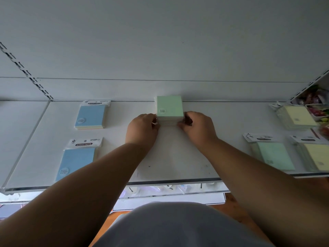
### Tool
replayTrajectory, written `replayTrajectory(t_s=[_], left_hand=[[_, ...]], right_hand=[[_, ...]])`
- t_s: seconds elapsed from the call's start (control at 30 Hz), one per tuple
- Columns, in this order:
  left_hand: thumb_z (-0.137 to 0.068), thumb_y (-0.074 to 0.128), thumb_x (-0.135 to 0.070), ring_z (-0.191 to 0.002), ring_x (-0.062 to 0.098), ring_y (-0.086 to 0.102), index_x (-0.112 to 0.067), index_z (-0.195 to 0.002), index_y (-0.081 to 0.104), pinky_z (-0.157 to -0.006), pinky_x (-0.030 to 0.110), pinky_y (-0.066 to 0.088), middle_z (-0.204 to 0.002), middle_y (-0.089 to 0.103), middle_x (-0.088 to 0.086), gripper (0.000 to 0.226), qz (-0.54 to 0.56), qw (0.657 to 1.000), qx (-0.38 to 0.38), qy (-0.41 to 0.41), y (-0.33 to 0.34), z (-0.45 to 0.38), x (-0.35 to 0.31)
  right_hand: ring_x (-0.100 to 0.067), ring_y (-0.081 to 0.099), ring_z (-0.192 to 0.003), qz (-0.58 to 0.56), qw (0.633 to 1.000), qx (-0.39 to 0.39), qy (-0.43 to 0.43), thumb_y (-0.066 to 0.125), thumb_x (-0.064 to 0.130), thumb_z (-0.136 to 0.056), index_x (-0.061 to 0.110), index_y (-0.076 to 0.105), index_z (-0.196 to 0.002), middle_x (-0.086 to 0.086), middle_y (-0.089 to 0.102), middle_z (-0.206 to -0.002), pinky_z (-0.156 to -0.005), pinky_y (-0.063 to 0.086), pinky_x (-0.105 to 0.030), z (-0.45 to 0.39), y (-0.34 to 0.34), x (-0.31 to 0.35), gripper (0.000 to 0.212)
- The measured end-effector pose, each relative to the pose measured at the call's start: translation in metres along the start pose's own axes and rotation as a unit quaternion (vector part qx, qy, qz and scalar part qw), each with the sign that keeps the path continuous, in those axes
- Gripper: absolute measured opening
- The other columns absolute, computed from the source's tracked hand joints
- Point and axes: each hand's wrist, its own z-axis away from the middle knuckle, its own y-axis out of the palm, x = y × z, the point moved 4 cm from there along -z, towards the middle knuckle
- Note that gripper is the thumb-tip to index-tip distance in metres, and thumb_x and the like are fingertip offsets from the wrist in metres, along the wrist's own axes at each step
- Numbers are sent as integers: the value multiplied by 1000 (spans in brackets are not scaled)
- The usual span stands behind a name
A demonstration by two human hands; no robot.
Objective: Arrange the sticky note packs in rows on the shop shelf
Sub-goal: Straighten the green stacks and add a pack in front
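1. plainly, the white shop shelf (178, 157) was the biggest thing there, running wide under both arms, with its back panel rising behind it.
2. next in size, the laid-out packs: two blue packs (90, 115) sat in a column on the left, one behind the other, while a green pack (275, 155) and two yellow packs (299, 116) lay well apart from them on the right.
3. the green stack (170, 111) of sticky note packs stood mid-shelf, its far edge at or just beside the back panel, between those two groups.
4. the left hand (142, 129) had its fingers curled against the stack's left side and the right hand (197, 127) pinched the right side, so the stack was squeezed between them; how far the fingertips wrapped round was hidden.
5. the step looked like squaring and seating this stack. to do it well, i'd judge the hands should press evenly from both sides so the packs stay flush, line the stack's edge up with the rear blue pack's row, and let go gently, since a tall loose stack could slide or fan out.
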Motion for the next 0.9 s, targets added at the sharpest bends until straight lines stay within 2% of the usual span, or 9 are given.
replayTrajectory(t_s=[0.13, 0.23, 0.33, 0.4, 0.47, 0.63, 0.77, 0.9], left_hand=[[-85, 58, -22, -86, 17, 55, -18, -95, 67, -68, 25, 34, -97, 66, -1, 14, 10, 1000, 12, -10, -1, -1, -1], [-85, 57, -24, -81, 10, 52, -23, -101, 68, -69, 23, 36, -101, 67, -6, 20, 24, 999, 26, -16, -3, 1, -1], [-85, 55, -22, -89, 18, 60, -22, -104, 68, -70, 25, 41, -103, 69, -3, 23, 22, 999, 37, -2, -4, -1, -4], [-86, 55, -21, -89, 22, 61, -20, -100, 68, -68, 26, 42, -99, 70, -2, 20, 21, 999, 37, -3, -4, -3, -5], [-87, 54, -22, -82, 24, 58, -17, -92, 67, -63, 27, 38, -91, 69, 1, 15, 14, 999, 35, -13, -5, -4, -4], [-90, 49, -23, -73, 26, 47, -14, -77, 55, -60, 29, 31, -84, 61, 8, 17, -29, 998, 55, -11, -6, -7, -6], [-90, 50, -24, -72, 24, 45, -13, -80, 58, -61, 28, 30, -86, 63, 9, 17, -42, 998, 55, -7, -6, -8, -5], [-88, 53, -25, -75, 26, 52, -12, -79, 58, -60, 28, 33, -83, 63, 6, 17, -23, 998, 64, -16, -6, -7, -4]], right_hand=[[-19, 66, -87, -7, 1000, -1, 8, 70, 21, -83, 15, 73, -105, -3, 74, -96, -78, 53, -31, 2, -3, 4, 23], [-19, 66, -84, 0, 1000, -12, 14, 69, 23, -85, 16, 73, -102, -3, 73, -91, -69, 47, -25, 8, -5, 7, 19], [-19, 65, -84, 8, 998, -37, 54, 68, 24, -84, 14, 73, -98, -4, 73, -90, -66, 40, -23, 11, -2, 9, 18], [-22, 65, -86, 7, 995, -57, 81, 69, 23, -82, 12, 72, -96, -5, 73, -92, -68, 41, -24, 11, 1, 10, 18], [-25, 65, -87, 28, 994, -55, 92, 68, 23, -82, 10, 71, -93, -8, 72, -92, -67, 41, -25, 10, 2, 11, 17], [-32, 63, -82, 79, 993, -32, 78, 65, 26, -85, 6, 70, -84, -13, 70, -85, -65, 45, -33, 9, 5, 12, 21], [-31, 61, -77, 78, 993, -38, 86, 63, 24, -87, 5, 69, -79, -14, 67, -79, -60, 34, -29, 12, 5, 12, 21], [-32, 63, -84, 82, 992, -24, 88, 63, 22, -85, 5, 71, -88, -14, 69, -88, -67, 46, -32, 11, 6, 14, 19]])
